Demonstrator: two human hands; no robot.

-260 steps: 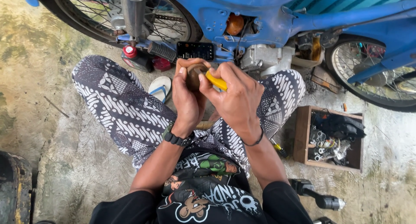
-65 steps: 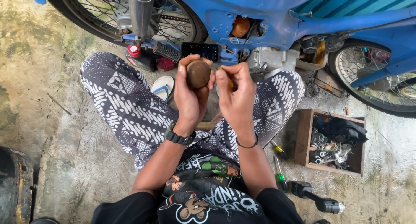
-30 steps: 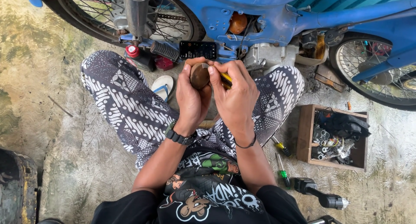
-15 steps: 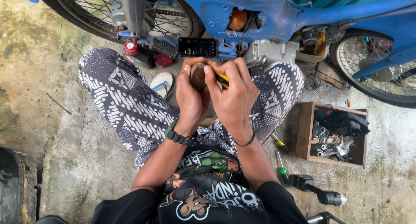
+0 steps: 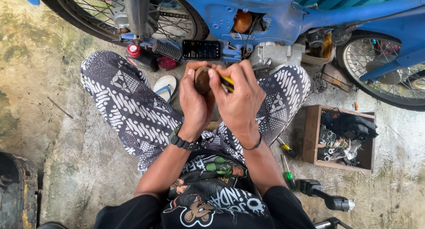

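- Head view, centre of frame: left hand (image 5: 195, 102) wrapped closed around a round brown part (image 5: 202, 79), held upright in front of the knees.
- Right hand (image 5: 239, 100) closed on a yellow-handled tool (image 5: 227, 83); only a bit of the handle shows between the fingers. Its tip is hidden, seemingly against the part.
- Change: two seconds back the part stood clear in the left hand, with the right hand beside it and no yellow showing. Over the last second the tool is back at the part and the right thumb (image 5: 213, 78) presses on its rim. Reads as work on the part resumed after a short look at it.
- Hands sit at nearly the same spot in frame as half a second ago; little movement, so likely fine prying or scraping.
- Around: blue motorbike (image 5: 283, 12) across the top, phone (image 5: 202, 49) on its footrest just above the hands, sandal (image 5: 164, 86) to the left, wooden box (image 5: 312, 136) of small parts at right, two screwdrivers (image 5: 287, 167) on the floor beside the right forearm.
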